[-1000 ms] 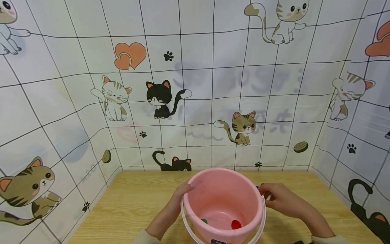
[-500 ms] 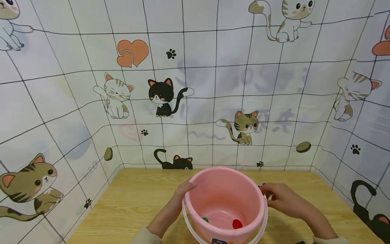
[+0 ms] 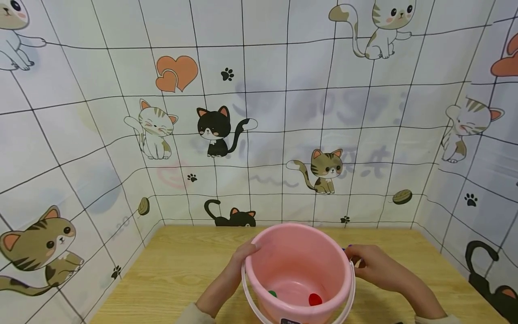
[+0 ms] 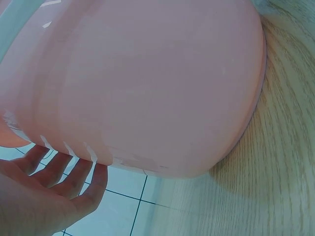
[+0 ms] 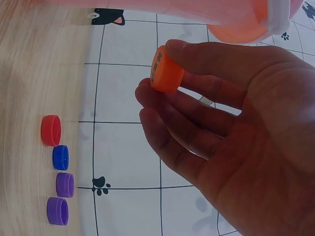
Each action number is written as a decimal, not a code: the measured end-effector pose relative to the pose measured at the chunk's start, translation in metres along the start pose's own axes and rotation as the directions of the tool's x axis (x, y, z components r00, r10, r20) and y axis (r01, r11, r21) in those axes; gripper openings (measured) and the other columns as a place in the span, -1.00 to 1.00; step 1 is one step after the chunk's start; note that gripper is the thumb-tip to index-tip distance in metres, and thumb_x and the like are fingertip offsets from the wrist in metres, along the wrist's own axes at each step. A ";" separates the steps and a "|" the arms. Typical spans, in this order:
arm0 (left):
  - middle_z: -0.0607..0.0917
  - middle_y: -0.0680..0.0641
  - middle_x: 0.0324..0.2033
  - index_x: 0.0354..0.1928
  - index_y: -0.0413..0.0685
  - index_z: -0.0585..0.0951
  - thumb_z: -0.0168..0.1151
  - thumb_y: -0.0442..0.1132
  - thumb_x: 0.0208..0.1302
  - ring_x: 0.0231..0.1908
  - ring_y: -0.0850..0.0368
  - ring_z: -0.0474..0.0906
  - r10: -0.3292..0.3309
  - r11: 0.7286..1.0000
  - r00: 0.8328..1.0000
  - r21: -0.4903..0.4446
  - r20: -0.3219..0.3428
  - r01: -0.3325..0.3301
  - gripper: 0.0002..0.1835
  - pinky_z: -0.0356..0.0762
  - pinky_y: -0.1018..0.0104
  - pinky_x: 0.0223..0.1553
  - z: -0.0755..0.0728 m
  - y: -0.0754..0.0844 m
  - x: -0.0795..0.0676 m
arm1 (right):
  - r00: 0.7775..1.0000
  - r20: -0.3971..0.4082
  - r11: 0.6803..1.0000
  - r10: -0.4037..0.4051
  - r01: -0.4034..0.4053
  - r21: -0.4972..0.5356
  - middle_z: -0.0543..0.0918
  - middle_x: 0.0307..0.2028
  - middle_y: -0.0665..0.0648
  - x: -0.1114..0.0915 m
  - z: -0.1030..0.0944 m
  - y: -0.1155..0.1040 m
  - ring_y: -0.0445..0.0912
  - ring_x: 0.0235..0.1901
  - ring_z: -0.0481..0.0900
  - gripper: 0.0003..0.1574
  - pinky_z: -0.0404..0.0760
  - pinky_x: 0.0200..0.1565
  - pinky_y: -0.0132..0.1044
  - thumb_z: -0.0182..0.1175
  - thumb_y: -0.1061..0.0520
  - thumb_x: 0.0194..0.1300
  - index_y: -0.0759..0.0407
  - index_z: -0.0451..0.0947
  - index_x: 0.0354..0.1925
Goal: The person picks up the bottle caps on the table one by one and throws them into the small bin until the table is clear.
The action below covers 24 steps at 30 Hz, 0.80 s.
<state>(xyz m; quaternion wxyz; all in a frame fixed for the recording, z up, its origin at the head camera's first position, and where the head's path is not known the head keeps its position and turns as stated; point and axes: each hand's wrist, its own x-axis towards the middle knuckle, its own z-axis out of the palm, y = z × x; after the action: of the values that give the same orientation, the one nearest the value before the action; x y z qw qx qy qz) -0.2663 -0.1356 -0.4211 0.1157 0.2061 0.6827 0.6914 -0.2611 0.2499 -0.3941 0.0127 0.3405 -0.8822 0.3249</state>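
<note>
A pink bucket stands on the wooden table in the head view, its mouth tipped toward me. Inside lie a red bottle cap and a green one, mostly hidden by the near wall. My left hand grips the bucket's left side, thumb over the rim and fingers against the outer wall. Beside the right rim, outside the bucket, is my right hand. In the right wrist view it pinches an orange bottle cap between thumb and fingertips; the head view largely hides that cap.
Past my right hand, a red cap, a blue cap and two purple caps, one purple cap nearer the blue, stand in a row on the table. The bucket's white handle hangs down. A cat-print sheet surrounds the table.
The head view has shifted slightly. Both hands and the bucket keep nearly the same places, and the red and green caps still lie inside.
</note>
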 end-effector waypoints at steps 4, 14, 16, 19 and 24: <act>0.57 -0.30 0.24 0.45 0.03 0.43 -0.08 0.10 0.44 0.11 0.04 0.59 0.001 1.000 1.000 -0.001 0.000 -0.001 -0.38 0.47 0.25 0.21 0.000 -0.001 0.000 | 1.000 -0.005 1.000 -0.017 0.017 -0.004 0.74 -0.19 -0.17 0.000 0.001 0.000 -0.36 -0.24 0.61 -0.78 0.66 -0.26 -0.33 0.36 0.11 0.37 -0.09 0.66 -0.02; 0.54 -0.18 0.32 0.50 0.13 0.37 -0.09 0.11 0.44 0.21 0.03 0.53 0.000 1.000 1.000 0.012 0.000 0.000 -0.36 0.38 0.27 0.27 -0.001 -0.001 0.001 | 1.000 -0.007 1.000 -0.004 0.004 -0.020 0.73 -0.19 -0.19 -0.001 -0.001 0.001 -0.37 -0.22 0.61 -0.78 0.67 -0.24 -0.34 0.36 0.07 0.37 -0.13 0.66 -0.02; 0.54 -0.19 0.31 0.49 0.12 0.38 -0.09 0.11 0.44 0.20 0.03 0.54 -0.002 1.000 1.000 0.009 0.000 0.002 -0.37 0.40 0.27 0.26 -0.001 0.000 0.001 | 1.000 -0.012 1.000 -0.009 0.009 -0.024 0.74 -0.19 -0.19 -0.001 -0.001 0.000 -0.37 -0.22 0.61 -0.78 0.68 -0.24 -0.34 0.36 0.07 0.37 -0.12 0.66 -0.02; 0.56 -0.22 0.29 0.47 0.08 0.41 -0.08 0.09 0.44 0.16 0.05 0.57 -0.002 1.000 1.000 0.003 -0.002 0.002 -0.38 0.44 0.27 0.22 0.000 0.000 0.000 | 0.999 -0.023 0.999 -0.029 0.028 -0.025 0.74 -0.18 -0.18 -0.001 -0.001 0.000 -0.38 -0.21 0.62 -0.75 0.68 -0.24 -0.33 0.35 0.08 0.38 -0.10 0.66 0.01; 0.58 -0.26 0.26 0.45 0.07 0.44 -0.07 0.09 0.44 0.11 0.08 0.61 -0.013 1.000 1.000 -0.009 -0.002 0.013 -0.39 0.47 0.27 0.18 0.000 -0.001 -0.001 | 0.998 -0.041 0.998 -0.052 0.051 -0.024 0.76 -0.17 -0.17 -0.001 0.001 0.000 -0.38 -0.20 0.63 -0.71 0.68 -0.25 -0.33 0.35 0.15 0.37 -0.06 0.68 0.05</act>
<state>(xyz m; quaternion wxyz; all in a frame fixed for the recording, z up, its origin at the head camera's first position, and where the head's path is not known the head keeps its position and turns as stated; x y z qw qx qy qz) -0.2653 -0.1360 -0.4218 0.1205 0.2004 0.6810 0.6939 -0.2608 0.2501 -0.3950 0.0432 0.3560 -0.8765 0.3213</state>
